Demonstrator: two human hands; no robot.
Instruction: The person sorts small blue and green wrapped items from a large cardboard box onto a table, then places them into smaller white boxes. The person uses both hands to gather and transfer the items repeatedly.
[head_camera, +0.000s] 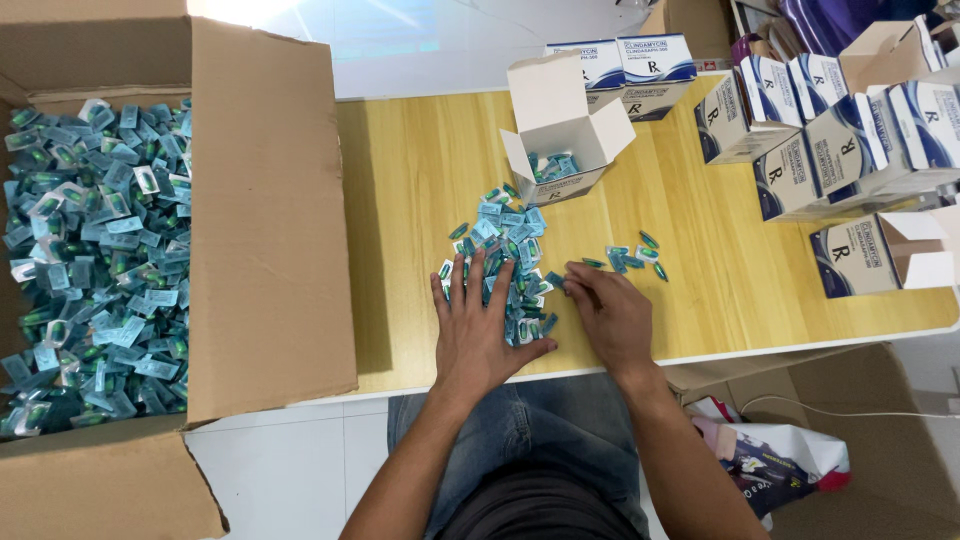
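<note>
Teal capsule sachets (505, 250) lie heaped on the wooden table (700, 270), just in front of the open white carton (560, 130). Over the heap's near edge the left hand (478, 325) lies flat, fingers spread, grasping nothing. Beside it, the right hand (610, 315) curls, fingertips pinching sachets at the heap's side.

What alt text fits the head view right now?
Two bare hands, left hand and right hand, rest on a pile of small blue-green capsule packets on a wooden table, before an open white carton. A large cardboard box of packets stands left.
</note>
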